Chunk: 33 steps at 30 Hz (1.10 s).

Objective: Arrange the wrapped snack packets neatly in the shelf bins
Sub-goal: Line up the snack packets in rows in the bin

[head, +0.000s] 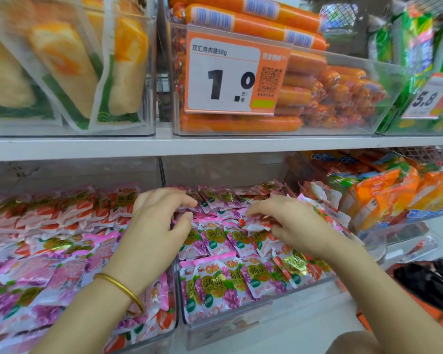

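Two clear plastic bins sit on the lower shelf, both full of small pink and purple wrapped snack packets. The middle bin (241, 325) holds rows of grape-print packets (215, 284). The left bin (173, 290) holds mixed strawberry and grape packets (62, 251). My left hand (156, 221), with a gold bangle on its wrist, hovers over the divide between the bins, fingers curled over the packets at the middle bin's back. My right hand (287, 221) pinches a red-and-white strawberry packet (258, 223) above the middle bin.
The upper shelf carries a clear bin of orange sausages (317, 98) with a 1.0 price tag (230, 77), and bagged yellow snacks (62, 65) at left. Orange packs (394, 190) fill a bin at right. A black object (430, 279) lies lower right.
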{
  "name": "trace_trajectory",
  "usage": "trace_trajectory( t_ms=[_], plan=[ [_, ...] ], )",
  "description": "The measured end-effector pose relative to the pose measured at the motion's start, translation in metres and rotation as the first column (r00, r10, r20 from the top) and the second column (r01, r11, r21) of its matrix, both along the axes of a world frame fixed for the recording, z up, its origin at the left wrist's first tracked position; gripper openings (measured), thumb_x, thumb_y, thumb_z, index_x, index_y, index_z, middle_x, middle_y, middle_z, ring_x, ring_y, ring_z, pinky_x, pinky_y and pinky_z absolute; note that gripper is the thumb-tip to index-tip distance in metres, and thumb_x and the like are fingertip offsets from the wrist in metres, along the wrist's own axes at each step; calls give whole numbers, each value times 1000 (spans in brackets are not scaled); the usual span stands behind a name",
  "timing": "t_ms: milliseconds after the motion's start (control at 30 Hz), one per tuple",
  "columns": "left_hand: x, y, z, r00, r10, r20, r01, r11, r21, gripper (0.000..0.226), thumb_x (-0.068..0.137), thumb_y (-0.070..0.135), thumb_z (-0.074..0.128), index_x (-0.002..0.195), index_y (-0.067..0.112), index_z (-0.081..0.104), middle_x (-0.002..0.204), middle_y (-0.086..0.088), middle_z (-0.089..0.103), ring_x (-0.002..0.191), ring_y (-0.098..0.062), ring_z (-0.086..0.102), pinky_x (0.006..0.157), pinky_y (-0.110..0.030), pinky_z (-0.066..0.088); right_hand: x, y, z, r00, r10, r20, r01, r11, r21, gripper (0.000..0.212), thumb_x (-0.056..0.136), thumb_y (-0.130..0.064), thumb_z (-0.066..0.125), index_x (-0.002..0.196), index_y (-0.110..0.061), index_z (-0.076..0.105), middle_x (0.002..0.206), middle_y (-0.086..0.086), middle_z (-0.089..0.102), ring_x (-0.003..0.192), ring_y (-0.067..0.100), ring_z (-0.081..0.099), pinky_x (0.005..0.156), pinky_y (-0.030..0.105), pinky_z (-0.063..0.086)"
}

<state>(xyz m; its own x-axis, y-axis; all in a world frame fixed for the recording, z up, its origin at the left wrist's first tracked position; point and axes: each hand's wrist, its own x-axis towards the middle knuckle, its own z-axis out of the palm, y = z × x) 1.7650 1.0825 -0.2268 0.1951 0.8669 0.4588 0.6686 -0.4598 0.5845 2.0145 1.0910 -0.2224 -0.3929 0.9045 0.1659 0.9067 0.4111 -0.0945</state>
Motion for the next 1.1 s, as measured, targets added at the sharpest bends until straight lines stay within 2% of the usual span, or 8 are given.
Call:
trace_trajectory(
  t_ms=[233, 367, 467, 567, 733, 867, 1033, 1100],
  plan=[
    [1, 0, -1, 1000, 3, -10, -3, 1000, -6, 21, 89, 17, 52, 104, 26, 63, 107, 18, 48, 108, 0, 25, 86, -11, 16, 9, -2, -16, 998, 33, -44, -24, 984, 179, 41, 78, 4, 51, 115, -9, 64, 124, 6, 61, 114, 23, 58, 95, 32, 47],
    [1, 0, 0, 1000, 13, -17, -13, 1000, -7, 21, 89, 16, 52, 104, 27, 63, 107, 18, 49, 108, -1, 27, 86, -12, 17, 2, -5, -10, 902, 52, -428, 91, 948, 306, 29, 85, -4, 58, 111, -14, 67, 114, -2, 65, 110, 5, 53, 95, 13, 38],
    [2, -1, 0, 999, 41, -32, -40, 999, 15, 18, 90, 24, 50, 101, 28, 63, 106, 20, 50, 110, -6, 36, 94, -27, 27, -7, -8, -3, 706, 20, -708, 208, 950, 234, 35, 84, 1, 61, 105, -26, 67, 108, -11, 66, 104, 2, 58, 90, 15, 44],
    [2, -5, 3, 997, 61, -52, -56, 994, 95, 25, 82, 35, 45, 98, 31, 64, 107, 23, 51, 108, -2, 39, 91, -32, 29, -18, -9, 3, 299, -59, -952, 185, 983, -3, 37, 82, 6, 61, 95, -28, 68, 93, -5, 72, 91, 11, 67, 84, 28, 53],
    [8, -23, 13, 1000, -21, 20, 18, 989, 149, 30, 87, 47, 43, 108, 32, 59, 96, 28, 51, 94, 3, 44, 83, -17, 33, -44, -18, 9, -306, -252, -918, -204, 959, -195, 19, 76, 1, 56, 94, -4, 60, 86, 8, 70, 81, 20, 67, 74, 32, 58],
    [13, -38, 20, 976, -53, 213, 44, 998, 45, 54, 83, 58, 34, 130, 31, 42, 106, 23, 47, 95, 3, 47, 80, -4, 36, -74, -28, 12, -439, -370, -818, -375, 903, -207, 37, 76, -4, 54, 113, 1, 55, 99, 16, 67, 87, 23, 67, 79, 37, 58],
    [5, -49, 21, 936, 29, 351, -38, 999, 19, 68, 82, 65, 34, 139, 31, 23, 121, 22, 30, 113, -4, 47, 99, -21, 40, -109, -43, 20, -515, -422, -746, -493, 858, -144, 31, 78, -3, 51, 107, 0, 60, 93, 16, 70, 82, 23, 70, 66, 37, 59],
    [1, -57, 26, 869, 24, 494, 39, 992, -118, 66, 83, 64, 41, 139, 36, 19, 124, 22, 39, 115, 10, 46, 98, -14, 39, -124, -48, 21, -505, -391, -769, -499, 860, -110, 34, 80, -2, 49, 113, -1, 57, 96, 15, 70, 87, 23, 70, 73, 35, 59]
  ],
)
